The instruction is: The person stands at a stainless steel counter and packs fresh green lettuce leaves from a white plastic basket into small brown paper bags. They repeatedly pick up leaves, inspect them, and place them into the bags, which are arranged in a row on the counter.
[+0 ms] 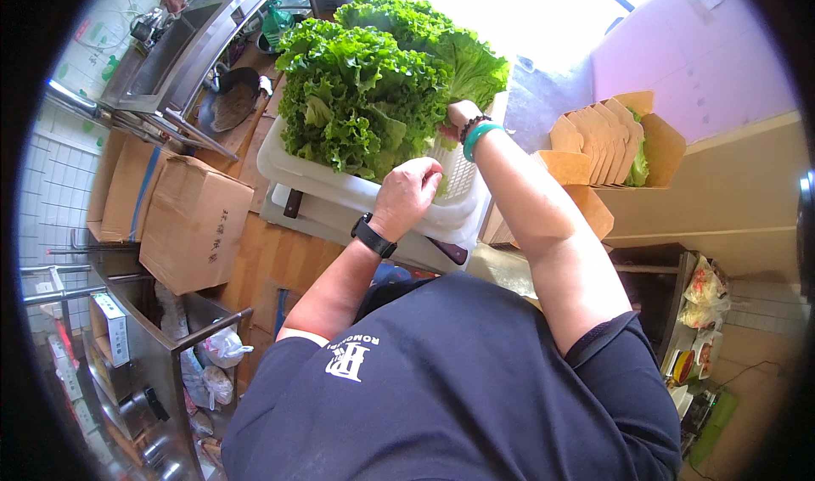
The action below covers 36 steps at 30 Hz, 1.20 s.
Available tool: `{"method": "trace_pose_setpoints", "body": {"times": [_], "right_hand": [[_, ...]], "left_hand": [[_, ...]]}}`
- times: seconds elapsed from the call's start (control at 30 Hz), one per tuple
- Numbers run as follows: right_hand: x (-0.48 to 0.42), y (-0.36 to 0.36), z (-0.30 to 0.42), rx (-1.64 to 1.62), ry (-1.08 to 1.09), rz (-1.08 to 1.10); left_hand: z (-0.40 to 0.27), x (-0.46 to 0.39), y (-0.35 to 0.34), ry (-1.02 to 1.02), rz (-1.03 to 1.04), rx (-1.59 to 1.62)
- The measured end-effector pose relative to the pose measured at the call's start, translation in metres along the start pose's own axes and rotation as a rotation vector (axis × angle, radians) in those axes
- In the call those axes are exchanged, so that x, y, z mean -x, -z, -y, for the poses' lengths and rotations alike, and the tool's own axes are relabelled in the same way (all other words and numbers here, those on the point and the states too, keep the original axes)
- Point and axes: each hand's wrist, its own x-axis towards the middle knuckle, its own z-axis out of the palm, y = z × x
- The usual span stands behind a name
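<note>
A white plastic basin [356, 187] stands before me, heaped with curly green lettuce [366, 92]. Inside it a white perforated basket [460, 174] shows at the right. My right hand [463, 115], with a green bangle and dark beads above it, is curled on the lettuce at the heap's right side; its fingertips are partly hidden. At the basin's near rim is my left hand [411, 191], wearing a black watch. Its fingers are drawn together beside a pale green bit of leaf, and whether they pinch it is unclear.
A knife handle [449, 250] and another dark handle [293, 204] stick out beneath the basin. Open cardboard boxes [598, 143] with lettuce and dividers stand right. Left are closed cartons [194, 226], a wok [228, 104] and a steel sink [169, 61]. Metal shelving [172, 347] is lower left.
</note>
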Motion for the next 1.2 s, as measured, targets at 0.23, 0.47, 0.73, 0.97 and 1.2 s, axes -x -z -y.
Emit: {"method": "trace_pose_setpoints", "body": {"times": [0.23, 0.47, 0.73, 0.97, 1.2], "right_hand": [[0.08, -0.001, 0.036, 0.064, 0.437, -0.49], [0.178, 0.007, 0.053, 0.327, 0.884, -0.498], [0.193, 0.031, 0.035, -0.295, 0.349, -0.141], [0.19, 0.039, 0.022, -0.779, 0.298, 0.299], [0.207, 0.073, 0.028, -0.723, 0.299, 0.14]], "left_hand": [[0.011, -0.007, 0.016, 0.038, -0.107, 0.143], [0.008, -0.071, 0.011, 0.036, -0.069, 0.719], [0.019, -0.067, 0.004, 0.265, -0.317, 0.96], [-0.016, -0.072, -0.007, 0.133, -0.261, 0.973], [-0.052, -0.075, -0.018, -0.006, -0.263, 0.465]]}}
